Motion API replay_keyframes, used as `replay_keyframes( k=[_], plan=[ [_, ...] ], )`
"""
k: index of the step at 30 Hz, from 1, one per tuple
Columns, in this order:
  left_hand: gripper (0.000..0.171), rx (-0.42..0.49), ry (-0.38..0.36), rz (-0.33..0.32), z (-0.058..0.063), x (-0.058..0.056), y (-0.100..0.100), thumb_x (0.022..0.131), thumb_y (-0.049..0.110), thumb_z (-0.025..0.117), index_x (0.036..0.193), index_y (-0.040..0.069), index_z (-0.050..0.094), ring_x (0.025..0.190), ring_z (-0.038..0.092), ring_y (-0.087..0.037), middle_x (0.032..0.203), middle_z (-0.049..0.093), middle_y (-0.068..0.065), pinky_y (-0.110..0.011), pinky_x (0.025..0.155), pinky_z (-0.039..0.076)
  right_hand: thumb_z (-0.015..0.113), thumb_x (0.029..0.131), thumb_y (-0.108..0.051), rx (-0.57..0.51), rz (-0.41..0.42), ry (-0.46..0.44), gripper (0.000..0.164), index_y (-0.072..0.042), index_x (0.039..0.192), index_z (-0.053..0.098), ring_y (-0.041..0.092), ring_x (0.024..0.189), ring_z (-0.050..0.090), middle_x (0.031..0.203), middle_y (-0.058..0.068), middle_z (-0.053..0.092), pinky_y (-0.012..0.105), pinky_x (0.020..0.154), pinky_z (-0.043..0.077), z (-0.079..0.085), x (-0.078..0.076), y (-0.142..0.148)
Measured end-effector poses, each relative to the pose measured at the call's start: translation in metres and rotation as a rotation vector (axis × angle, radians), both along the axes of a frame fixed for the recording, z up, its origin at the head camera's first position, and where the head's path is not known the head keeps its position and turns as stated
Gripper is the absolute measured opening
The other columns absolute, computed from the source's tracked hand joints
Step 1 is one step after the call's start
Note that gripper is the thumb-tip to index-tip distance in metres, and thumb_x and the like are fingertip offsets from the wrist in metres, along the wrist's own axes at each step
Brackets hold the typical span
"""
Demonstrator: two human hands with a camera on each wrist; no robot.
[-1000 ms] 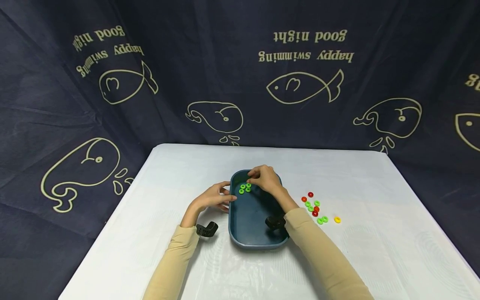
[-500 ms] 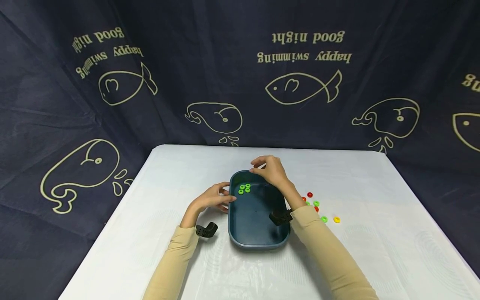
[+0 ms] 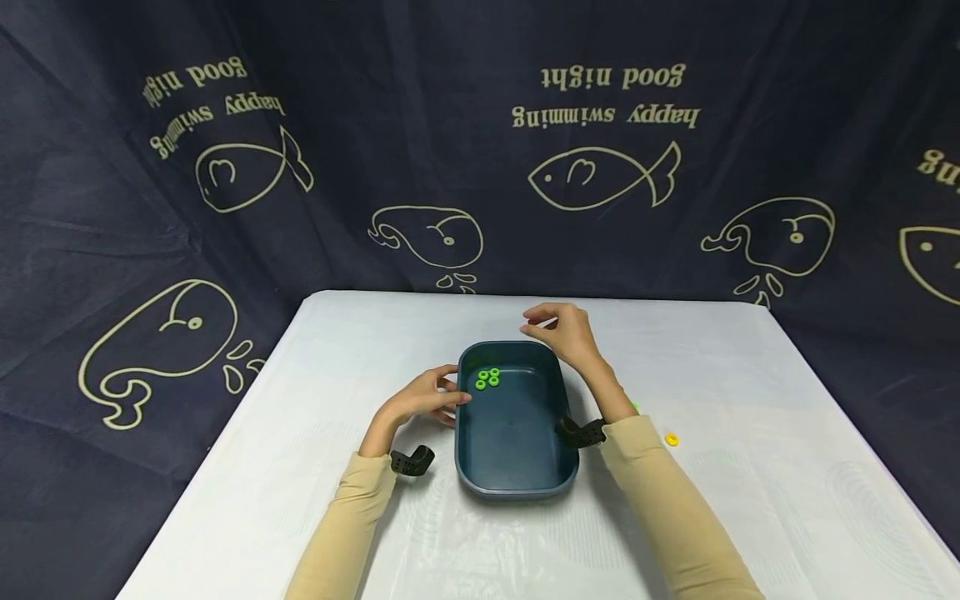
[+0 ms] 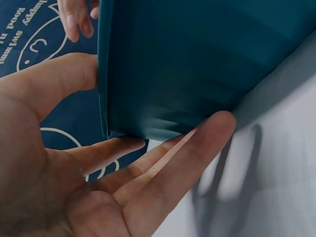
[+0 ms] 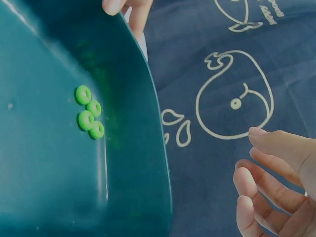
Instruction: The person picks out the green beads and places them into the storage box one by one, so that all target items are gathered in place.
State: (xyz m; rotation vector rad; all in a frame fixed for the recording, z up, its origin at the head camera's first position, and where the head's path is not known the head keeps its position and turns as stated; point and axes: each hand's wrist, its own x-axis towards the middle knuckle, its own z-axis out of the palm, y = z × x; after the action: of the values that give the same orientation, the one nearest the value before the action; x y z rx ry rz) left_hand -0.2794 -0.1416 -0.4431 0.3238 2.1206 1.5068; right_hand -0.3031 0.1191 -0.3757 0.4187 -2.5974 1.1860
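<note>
A dark teal plastic tub (image 3: 513, 437) stands on the table in front of me. My left hand (image 3: 420, 398) holds its left side, thumb over the rim and fingers against the outer wall, as the left wrist view shows. Several small bright green rings (image 5: 83, 95) lie clustered on the tub's floor near the far left corner. My right hand (image 3: 568, 335) hovers beyond the tub's far right corner. In the right wrist view its fingers are loosely bent, with nothing visible between them.
A yellow ring (image 3: 672, 439) lies on the white tabletop (image 3: 750, 500) to the right. My right forearm covers most of the area beside it; a bit of green (image 3: 635, 407) shows past the arm. A dark printed curtain (image 3: 450, 125) hangs behind the table.
My right hand has risen out of the tub and moved away to the right, past its far edge. The arm now hides most rings on the table. My left hand has stayed put.
</note>
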Motion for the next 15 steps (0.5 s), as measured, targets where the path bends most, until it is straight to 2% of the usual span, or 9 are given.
replay_keyframes(
  k=[15],
  plan=[
    [0.075, -0.009, 0.002, -0.008, -0.002, -0.001, -0.001, 0.086, 0.018, 0.067, 0.147, 0.003, 0.025, 0.09, 0.068, -0.031, 0.119, 0.052, -0.025, -0.042, 0.072, 0.062, 0.074, 0.081, -0.018, -0.026, -0.093, -0.013, 0.023, -0.007, 0.101, 0.072, 0.029, 0.078, 0.069, 0.096, 0.013, 0.073, 0.039, 0.07, 0.06, -0.012, 0.015, 0.036]
  ],
)
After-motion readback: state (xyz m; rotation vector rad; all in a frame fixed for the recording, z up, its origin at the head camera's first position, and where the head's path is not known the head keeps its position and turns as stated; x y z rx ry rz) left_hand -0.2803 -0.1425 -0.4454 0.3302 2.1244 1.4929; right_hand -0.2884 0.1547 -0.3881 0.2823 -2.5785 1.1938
